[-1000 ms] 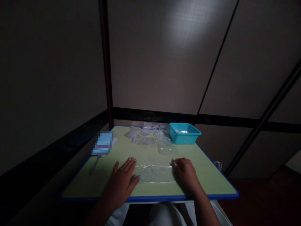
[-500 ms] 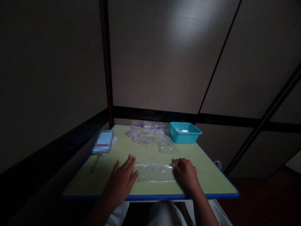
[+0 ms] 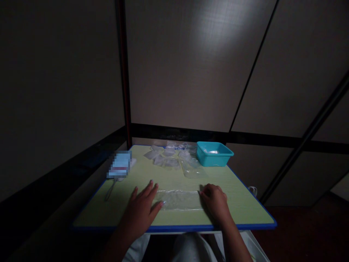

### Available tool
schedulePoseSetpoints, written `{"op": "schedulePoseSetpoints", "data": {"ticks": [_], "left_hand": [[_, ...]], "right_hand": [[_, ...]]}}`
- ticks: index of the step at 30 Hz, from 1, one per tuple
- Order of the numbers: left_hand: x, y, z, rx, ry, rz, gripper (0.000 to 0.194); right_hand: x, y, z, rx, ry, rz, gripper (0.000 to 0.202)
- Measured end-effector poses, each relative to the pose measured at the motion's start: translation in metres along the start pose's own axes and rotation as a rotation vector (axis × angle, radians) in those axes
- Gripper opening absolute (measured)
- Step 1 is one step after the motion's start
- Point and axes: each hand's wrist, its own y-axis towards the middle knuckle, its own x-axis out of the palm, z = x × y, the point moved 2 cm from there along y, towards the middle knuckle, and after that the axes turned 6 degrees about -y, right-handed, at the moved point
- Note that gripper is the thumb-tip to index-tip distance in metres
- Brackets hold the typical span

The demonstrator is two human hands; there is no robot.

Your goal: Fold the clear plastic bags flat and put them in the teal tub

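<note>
A clear plastic bag point(image 3: 180, 200) lies flat on the light green table near its front edge. My left hand point(image 3: 141, 209) rests on the bag's left end with its fingers spread. At the bag's right end, my right hand point(image 3: 215, 200) has its thumb and fingers pinched together on the upper right corner. The rest of that end is partly hidden beneath my right hand.
Several clear bags point(image 3: 166, 161) lie across the back of the table point(image 3: 240, 203). A turquoise basket point(image 3: 214, 160) with clear plastic inside stands at the back right. A blurred blue device point(image 3: 120, 164) with a strap is at the left edge.
The thumb of my left hand has shifted slightly right and up on the bag. My right hand's fingertips are drawn closer together at the corner.
</note>
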Motion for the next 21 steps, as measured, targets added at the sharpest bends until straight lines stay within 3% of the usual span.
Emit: {"op": "schedulePoseSetpoints", "data": {"ticks": [5, 14, 21], "left_hand": [[-0.002, -0.001, 0.002, 0.003, 0.014, 0.001, 0.05], [-0.005, -0.001, 0.007, 0.005, 0.038, -0.011, 0.046], [-0.013, -0.002, 0.022, 0.046, 0.079, 0.07, 0.045]], "right_hand": [[-0.002, -0.001, -0.002, 0.002, -0.05, -0.011, 0.009], [-0.003, -0.005, -0.006, -0.037, -0.156, 0.03, 0.033], [0.001, -0.004, -0.005, -0.045, -0.164, 0.0, 0.044]]}}
